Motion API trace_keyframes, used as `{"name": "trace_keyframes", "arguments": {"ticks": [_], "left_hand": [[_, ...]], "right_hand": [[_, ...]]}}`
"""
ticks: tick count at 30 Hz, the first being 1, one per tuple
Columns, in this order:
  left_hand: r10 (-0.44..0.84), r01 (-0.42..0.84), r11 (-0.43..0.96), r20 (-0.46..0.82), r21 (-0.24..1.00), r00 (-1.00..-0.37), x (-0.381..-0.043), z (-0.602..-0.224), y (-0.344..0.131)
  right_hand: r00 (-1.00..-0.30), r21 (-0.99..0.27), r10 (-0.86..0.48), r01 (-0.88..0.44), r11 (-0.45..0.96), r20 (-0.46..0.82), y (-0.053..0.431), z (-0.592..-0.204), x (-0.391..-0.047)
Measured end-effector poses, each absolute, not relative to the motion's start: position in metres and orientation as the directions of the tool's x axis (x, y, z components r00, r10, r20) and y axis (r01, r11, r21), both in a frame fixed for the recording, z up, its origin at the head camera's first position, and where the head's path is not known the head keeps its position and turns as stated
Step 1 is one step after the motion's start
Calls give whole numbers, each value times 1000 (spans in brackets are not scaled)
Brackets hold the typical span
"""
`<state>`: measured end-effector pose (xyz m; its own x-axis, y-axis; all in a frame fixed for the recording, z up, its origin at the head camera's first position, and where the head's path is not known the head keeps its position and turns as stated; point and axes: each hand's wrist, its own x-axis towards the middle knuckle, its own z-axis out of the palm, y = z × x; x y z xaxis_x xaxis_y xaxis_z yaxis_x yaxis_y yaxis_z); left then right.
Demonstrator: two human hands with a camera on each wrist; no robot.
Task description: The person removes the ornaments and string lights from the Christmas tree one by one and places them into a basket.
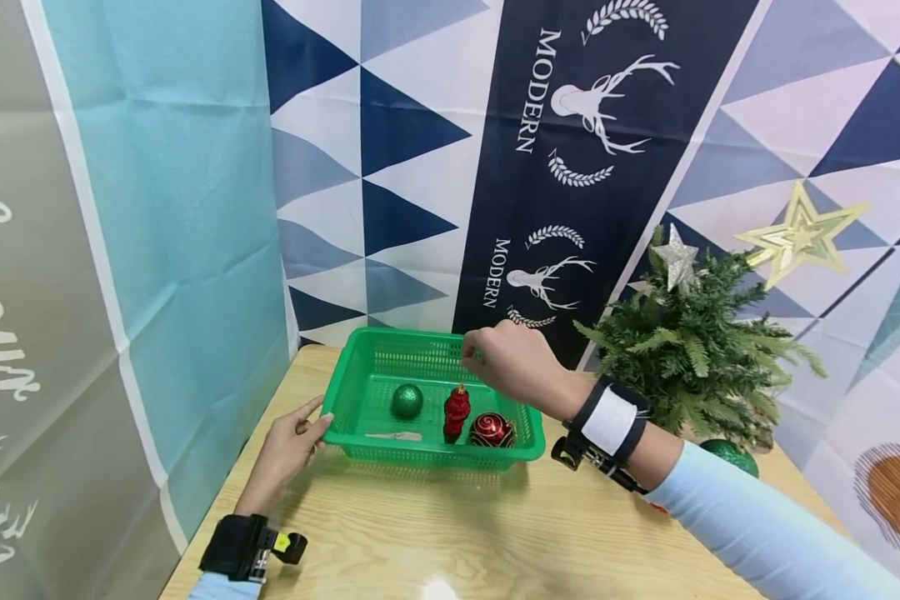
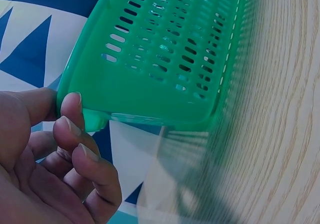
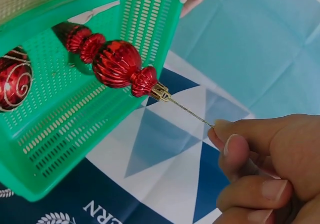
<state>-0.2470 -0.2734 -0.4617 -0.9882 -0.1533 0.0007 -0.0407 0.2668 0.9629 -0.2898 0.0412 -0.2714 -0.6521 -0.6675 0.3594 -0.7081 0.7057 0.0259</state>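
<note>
My left hand (image 1: 288, 442) pinches the left rim of a green plastic basket (image 1: 435, 454) between thumb and fingers. Over the basket, my right hand (image 1: 513, 358) pinches the thin gold string (image 3: 192, 115) of a shiny red finial-shaped Christmas ornament (image 3: 117, 64). That ornament hangs upright from its gold cap, its lower end reaching down within the basket in the head view. Beside it in the basket lies a red ball ornament (image 1: 491, 429) with swirl lines. A green glitter ball (image 1: 407, 401) and a small white strip (image 1: 393, 436) lie to the left.
A small artificial Christmas tree (image 1: 690, 358) stands on the right of the wooden table (image 1: 420, 533). It bears a silver star (image 1: 676, 258) and a gold star (image 1: 802, 235). A green ball (image 1: 729, 457) shows low on it, beyond my right forearm. Patterned cloth hangs behind.
</note>
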Motion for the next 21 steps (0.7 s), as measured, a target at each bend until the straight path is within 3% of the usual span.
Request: {"name": "trace_keyframes", "arguments": {"ticks": [21], "left_hand": [[-161, -43, 247, -3, 968, -987, -248, -463, -273]], "right_hand": [[-618, 38, -713, -747, 664, 331, 12, -288, -288]]}}
